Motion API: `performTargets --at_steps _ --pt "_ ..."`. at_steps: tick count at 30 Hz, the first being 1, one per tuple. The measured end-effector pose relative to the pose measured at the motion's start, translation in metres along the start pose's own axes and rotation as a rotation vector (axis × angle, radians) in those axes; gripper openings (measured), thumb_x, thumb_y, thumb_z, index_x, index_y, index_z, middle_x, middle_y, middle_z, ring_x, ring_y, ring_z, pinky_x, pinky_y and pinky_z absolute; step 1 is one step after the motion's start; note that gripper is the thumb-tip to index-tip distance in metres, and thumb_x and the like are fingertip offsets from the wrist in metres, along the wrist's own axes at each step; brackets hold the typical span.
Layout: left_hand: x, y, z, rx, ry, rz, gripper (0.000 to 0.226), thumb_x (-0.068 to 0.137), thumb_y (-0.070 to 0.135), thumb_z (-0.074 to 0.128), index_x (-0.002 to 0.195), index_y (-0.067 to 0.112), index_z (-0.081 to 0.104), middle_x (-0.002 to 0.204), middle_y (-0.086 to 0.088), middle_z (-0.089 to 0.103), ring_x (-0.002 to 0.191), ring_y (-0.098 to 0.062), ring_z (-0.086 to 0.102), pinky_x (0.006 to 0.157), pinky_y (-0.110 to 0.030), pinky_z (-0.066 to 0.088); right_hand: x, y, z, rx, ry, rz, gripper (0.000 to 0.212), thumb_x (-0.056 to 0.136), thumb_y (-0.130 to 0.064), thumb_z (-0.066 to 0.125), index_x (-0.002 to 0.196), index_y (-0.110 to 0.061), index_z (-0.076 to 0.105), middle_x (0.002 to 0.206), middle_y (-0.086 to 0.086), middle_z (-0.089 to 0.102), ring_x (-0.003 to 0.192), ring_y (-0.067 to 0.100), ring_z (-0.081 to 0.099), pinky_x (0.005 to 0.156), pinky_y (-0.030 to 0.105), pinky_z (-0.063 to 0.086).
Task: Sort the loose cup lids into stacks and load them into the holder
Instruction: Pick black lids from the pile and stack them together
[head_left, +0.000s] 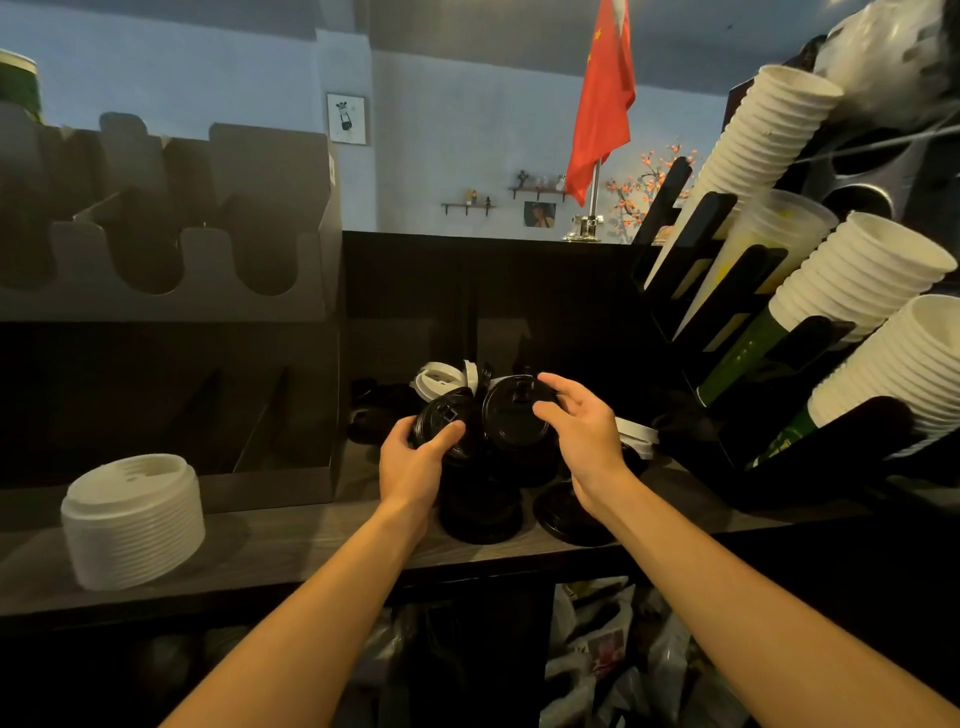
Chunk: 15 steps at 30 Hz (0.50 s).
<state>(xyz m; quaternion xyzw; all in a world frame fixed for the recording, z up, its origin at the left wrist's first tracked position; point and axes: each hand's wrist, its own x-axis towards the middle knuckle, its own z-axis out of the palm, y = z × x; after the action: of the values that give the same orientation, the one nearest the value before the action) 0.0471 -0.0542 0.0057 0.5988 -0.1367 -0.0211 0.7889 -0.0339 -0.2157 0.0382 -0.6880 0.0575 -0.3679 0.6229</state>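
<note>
My left hand (410, 460) grips a small stack of black lids (441, 421), thumb on top. My right hand (582, 431) holds a larger black lid (511, 415) tilted toward me, fingers over its far edge and thumb on its face. Below them, a stack of black lids (480, 512) stands on the dark counter (311, 545), with a single black lid (566, 517) lying to its right. Loose white lids (439, 376) lie behind the hands, and more white lids (636, 434) show at the right. A tall stack of white lids (132, 519) stands at the left. The dark lid holder (171, 270) with U-shaped slots rises at the back left.
A black rack (727, 332) at the right holds slanted stacks of white paper cups (862, 270). A dark partition stands behind the lids. Bags fill the shelf under the counter (597, 654). A red flag (602, 104) hangs in the background.
</note>
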Motion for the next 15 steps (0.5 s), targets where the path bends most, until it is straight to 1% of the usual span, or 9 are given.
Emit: performTargets --at_steps 1,2,5,7,9,10,11,13,15 --pt "-0.0012 0.0010 0.0002 -0.002 -0.011 0.002 0.028 0.084 0.024 0.080 0.108 0.022 0.067 0.109 -0.002 0.072 0.102 -0.020 0.069 0.089 -0.039 0.056 -0.0007 -0.0001 -0.0002 0.013 -0.030 -0.001 0.037 0.096 -0.003 0.060 0.129 -0.019 0.062 0.106 -0.021 0.060 0.086 -0.021 0.058 0.065 0.001 0.045" --pt "-0.0021 0.0021 0.0004 -0.006 -0.030 0.002 0.026 0.084 0.024 0.079 0.107 0.022 0.067 0.108 -0.001 0.072 0.102 -0.019 0.069 0.087 -0.037 0.056 -0.0022 -0.0012 0.0005 0.002 -0.074 -0.008 0.035 0.096 -0.002 0.059 0.128 -0.017 0.063 0.105 -0.020 0.061 0.088 -0.021 0.059 0.066 0.001 0.045" --pt "-0.0036 0.0050 0.0007 -0.036 -0.133 -0.025 0.025 0.085 0.028 0.078 0.109 0.025 0.070 0.104 0.001 0.076 0.104 -0.021 0.070 0.090 -0.041 0.056 -0.0035 -0.0028 0.0022 -0.099 -0.171 -0.024 0.037 0.099 -0.008 0.058 0.134 -0.019 0.062 0.115 -0.013 0.066 0.107 -0.004 0.062 0.078 0.009 0.050" --pt "-0.0034 0.0050 0.0003 -0.034 -0.222 -0.036 0.035 0.082 0.039 0.079 0.115 0.027 0.071 0.108 0.002 0.077 0.107 -0.021 0.071 0.096 -0.045 0.055 -0.0023 -0.0037 0.0008 -0.109 -0.205 -0.017 0.037 0.101 -0.011 0.055 0.136 -0.022 0.061 0.123 -0.009 0.065 0.109 -0.002 0.060 0.080 0.011 0.051" --pt "-0.0048 0.0046 0.0008 0.004 -0.289 -0.020 0.051 0.074 0.053 0.079 0.118 0.027 0.071 0.112 0.002 0.076 0.110 -0.019 0.070 0.101 -0.047 0.053 -0.0022 -0.0051 -0.0010 -0.141 -0.241 -0.033 0.038 0.102 -0.013 0.054 0.137 -0.026 0.059 0.127 -0.011 0.062 0.111 -0.003 0.057 0.082 0.010 0.050" --pt "-0.0053 0.0045 0.0011 0.017 -0.309 -0.008 0.057 0.071 0.058 0.078 0.118 0.027 0.071 0.113 0.002 0.076 0.110 -0.018 0.070 0.101 -0.047 0.053 -0.0023 -0.0053 -0.0011 -0.169 -0.255 -0.049 0.038 0.102 -0.014 0.054 0.136 -0.028 0.058 0.129 -0.012 0.060 0.115 -0.002 0.055 0.086 0.011 0.050" --pt "-0.0057 0.0045 0.0015 0.022 -0.324 -0.001 0.060 0.069 0.060 0.076 0.118 0.027 0.071 0.112 0.002 0.076 0.109 -0.018 0.071 0.101 -0.046 0.053 -0.0024 -0.0055 -0.0009 -0.204 -0.266 -0.068 0.038 0.102 -0.016 0.054 0.136 -0.030 0.058 0.131 -0.012 0.059 0.121 0.000 0.052 0.094 0.015 0.049" --pt "-0.0067 0.0045 0.0022 0.031 -0.354 0.002 0.060 0.069 0.061 0.074 0.117 0.026 0.071 0.111 0.001 0.077 0.107 -0.018 0.072 0.099 -0.044 0.055 -0.0015 -0.0039 -0.0005 -0.279 -0.281 -0.105 0.037 0.102 -0.019 0.054 0.136 -0.033 0.057 0.137 -0.011 0.057 0.131 0.005 0.048 0.109 0.030 0.044" --pt "-0.0073 0.0046 0.0031 0.050 -0.376 0.008 0.061 0.070 0.067 0.073 0.115 0.026 0.071 0.109 0.001 0.077 0.103 -0.017 0.072 0.091 -0.038 0.056 -0.0012 -0.0049 0.0000 -0.303 -0.284 -0.114 0.036 0.102 -0.021 0.054 0.134 -0.036 0.059 0.137 -0.010 0.058 0.131 0.007 0.048 0.112 0.037 0.043"
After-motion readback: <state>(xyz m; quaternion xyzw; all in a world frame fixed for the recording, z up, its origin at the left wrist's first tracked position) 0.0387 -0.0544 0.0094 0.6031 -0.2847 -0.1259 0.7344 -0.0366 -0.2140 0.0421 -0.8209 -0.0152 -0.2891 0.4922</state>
